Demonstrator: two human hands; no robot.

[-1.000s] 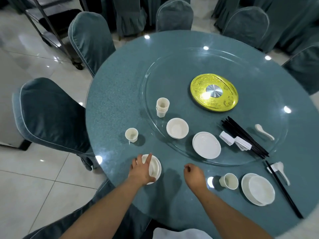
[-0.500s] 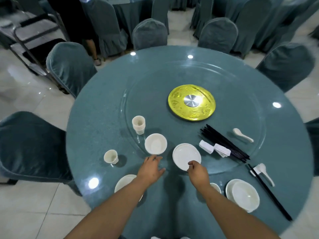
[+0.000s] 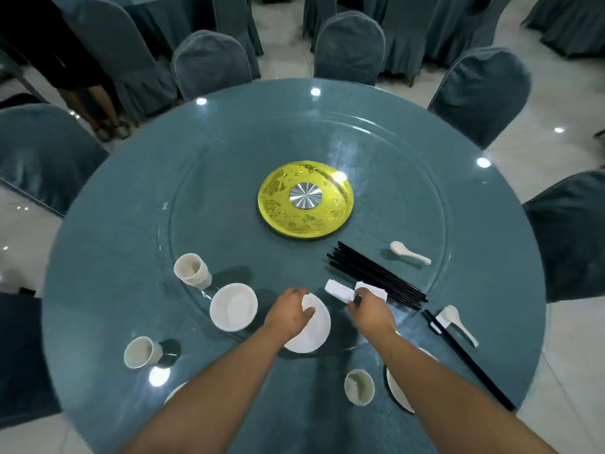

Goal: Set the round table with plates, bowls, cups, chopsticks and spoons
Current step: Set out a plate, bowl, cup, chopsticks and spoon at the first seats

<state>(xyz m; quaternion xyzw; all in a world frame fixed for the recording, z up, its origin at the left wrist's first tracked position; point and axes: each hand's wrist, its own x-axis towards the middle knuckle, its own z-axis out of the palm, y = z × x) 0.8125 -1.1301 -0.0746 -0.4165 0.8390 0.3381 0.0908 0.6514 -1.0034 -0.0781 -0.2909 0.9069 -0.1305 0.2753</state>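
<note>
I had my left hand curled over the far-left rim of the white plate, just right of the bowl. My right hand, right of the plate, pinched a white chopstick rest.

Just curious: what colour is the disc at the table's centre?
Gold disc with a silver hub, seen in the head view.

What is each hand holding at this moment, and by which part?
The left hand grips the white plate by its far left rim. The right hand pinches a white chopstick rest at its near end.
</note>
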